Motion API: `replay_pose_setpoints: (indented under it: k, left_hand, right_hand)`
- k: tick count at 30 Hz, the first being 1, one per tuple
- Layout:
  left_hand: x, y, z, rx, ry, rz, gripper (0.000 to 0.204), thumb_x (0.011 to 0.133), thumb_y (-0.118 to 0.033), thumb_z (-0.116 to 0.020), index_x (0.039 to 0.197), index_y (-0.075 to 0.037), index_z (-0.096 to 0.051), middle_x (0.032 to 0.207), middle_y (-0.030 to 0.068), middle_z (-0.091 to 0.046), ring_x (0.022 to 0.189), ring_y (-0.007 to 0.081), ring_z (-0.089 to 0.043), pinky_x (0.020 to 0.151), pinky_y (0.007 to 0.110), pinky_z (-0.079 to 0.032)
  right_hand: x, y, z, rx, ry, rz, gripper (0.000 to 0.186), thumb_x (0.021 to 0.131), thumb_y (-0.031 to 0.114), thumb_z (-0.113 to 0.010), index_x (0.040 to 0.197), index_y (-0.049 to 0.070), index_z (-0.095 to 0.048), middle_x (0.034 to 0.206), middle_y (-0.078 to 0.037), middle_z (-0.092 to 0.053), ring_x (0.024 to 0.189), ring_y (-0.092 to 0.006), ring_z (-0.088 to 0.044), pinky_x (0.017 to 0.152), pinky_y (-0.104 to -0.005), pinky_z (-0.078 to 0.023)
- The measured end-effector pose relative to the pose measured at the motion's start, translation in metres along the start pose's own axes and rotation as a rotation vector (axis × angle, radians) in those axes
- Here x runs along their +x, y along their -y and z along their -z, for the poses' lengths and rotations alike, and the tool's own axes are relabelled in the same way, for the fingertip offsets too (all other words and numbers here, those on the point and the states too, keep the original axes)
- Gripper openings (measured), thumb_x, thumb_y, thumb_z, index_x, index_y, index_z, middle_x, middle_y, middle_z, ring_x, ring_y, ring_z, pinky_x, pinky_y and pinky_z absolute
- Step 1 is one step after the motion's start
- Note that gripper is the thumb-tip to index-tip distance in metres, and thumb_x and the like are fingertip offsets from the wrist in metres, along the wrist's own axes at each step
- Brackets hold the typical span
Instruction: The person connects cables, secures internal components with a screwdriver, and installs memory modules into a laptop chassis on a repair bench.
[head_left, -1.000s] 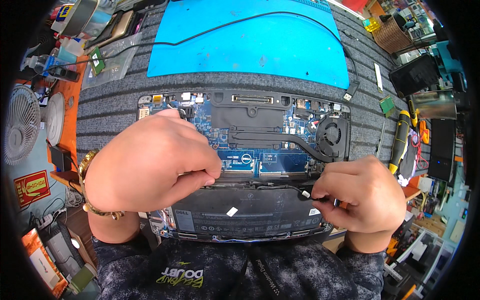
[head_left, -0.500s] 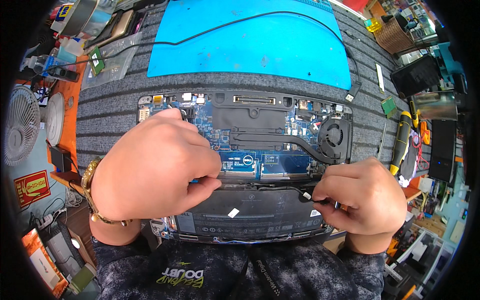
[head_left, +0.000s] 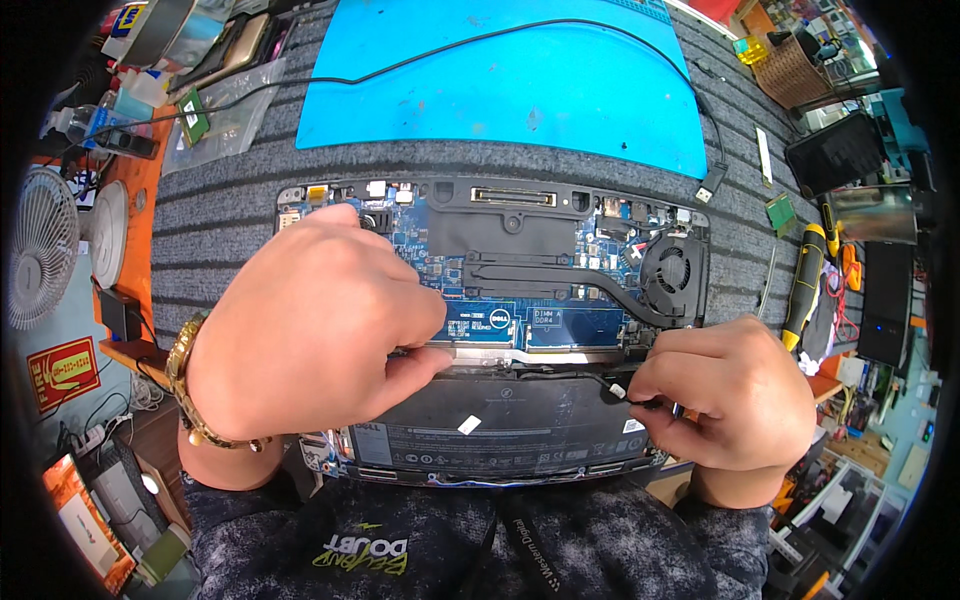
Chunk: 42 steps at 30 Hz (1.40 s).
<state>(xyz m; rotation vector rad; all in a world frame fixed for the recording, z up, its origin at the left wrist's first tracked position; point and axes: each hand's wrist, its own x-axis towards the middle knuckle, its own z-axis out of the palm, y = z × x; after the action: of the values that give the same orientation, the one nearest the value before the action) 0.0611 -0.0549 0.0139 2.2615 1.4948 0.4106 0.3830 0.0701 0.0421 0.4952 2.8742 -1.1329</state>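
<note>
An opened laptop (head_left: 508,250) lies with its blue mainboard, black fan (head_left: 670,273) and long black battery (head_left: 520,420) exposed. My left hand (head_left: 310,330) is curled over the board's left half, thumb tip by the battery's upper edge; whatever its fingers hold is hidden. My right hand (head_left: 715,410) pinches a thin black cable (head_left: 590,378) with a white tag at the battery's upper right. A silvery strip runs between the memory area and the battery.
A blue mat (head_left: 500,90) with a long black cable across it lies beyond the laptop on ribbed grey matting. A fan (head_left: 45,245) stands at left; a yellow-black tool (head_left: 805,290), small green board (head_left: 780,213) and dark screens sit at right. A bagged board (head_left: 195,120) lies upper left.
My left hand has shifted slightly right, its thumb moving along the battery's upper edge. The laptop sits a little farther right. My right hand keeps its pinch.
</note>
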Motion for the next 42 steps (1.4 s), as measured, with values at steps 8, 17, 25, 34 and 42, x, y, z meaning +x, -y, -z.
replay_pose_setpoints:
  k: [8,17,25,34,42]
  left_hand:
    - [0.000,-0.001,0.001,-0.015,-0.017,0.030,0.035,0.074,-0.023,-0.097,0.066,-0.013,-0.065,0.063,0.0036,-0.059,0.064,0.0295,-0.060,0.068,0.044,-0.039]
    - [0.001,0.001,-0.001,-0.018,0.012,0.027,0.036,0.075,-0.026,-0.097,0.066,-0.013,-0.065,0.062,0.0028,-0.057,0.064,0.0298,-0.060,0.068,0.045,-0.039]
    - [0.000,-0.001,-0.002,-0.055,-0.016,-0.007,0.045,0.074,-0.038,-0.100,0.066,-0.015,-0.062,0.062,0.0009,-0.057,0.063,0.0280,-0.059,0.068,0.042,-0.039]
    - [0.002,-0.007,-0.008,0.042,0.004,-0.028,0.056,0.066,-0.053,-0.100,0.067,-0.016,-0.057,0.066,-0.0005,-0.056,0.069,0.0274,-0.059,0.072,0.042,-0.039]
    - [0.007,-0.011,-0.009,0.067,-0.002,-0.127,0.052,0.066,-0.053,-0.099,0.086,-0.015,-0.069,0.080,0.0016,-0.054,0.073,0.0282,-0.057,0.072,0.043,-0.038]
  right_hand:
    - [0.001,0.001,0.000,-0.011,-0.004,-0.014,0.025,0.072,0.000,-0.087,0.094,0.007,-0.077,0.082,-0.006,-0.072,0.066,-0.0300,-0.073,0.053,-0.0409,-0.053]
    - [0.002,0.003,-0.003,-0.079,-0.005,-0.113,0.019,0.081,0.005,-0.087,0.096,0.007,-0.075,0.085,-0.008,-0.071,0.073,-0.0339,-0.074,0.060,-0.0452,-0.055]
    - [0.002,0.005,0.000,-0.073,0.024,-0.250,0.020,0.088,0.014,-0.085,0.100,0.008,-0.071,0.089,-0.009,-0.071,0.083,-0.0386,-0.074,0.066,-0.0511,-0.055]
    - [0.004,0.004,0.001,-0.101,0.040,-0.254,0.021,0.088,0.015,-0.085,0.097,0.008,-0.068,0.090,-0.011,-0.072,0.086,-0.0412,-0.073,0.068,-0.0537,-0.055]
    - [0.002,0.002,0.007,-0.113,0.028,-0.258,0.025,0.085,0.016,-0.088,0.097,0.008,-0.067,0.090,-0.011,-0.072,0.087,-0.0417,-0.074,0.070,-0.0544,-0.056]
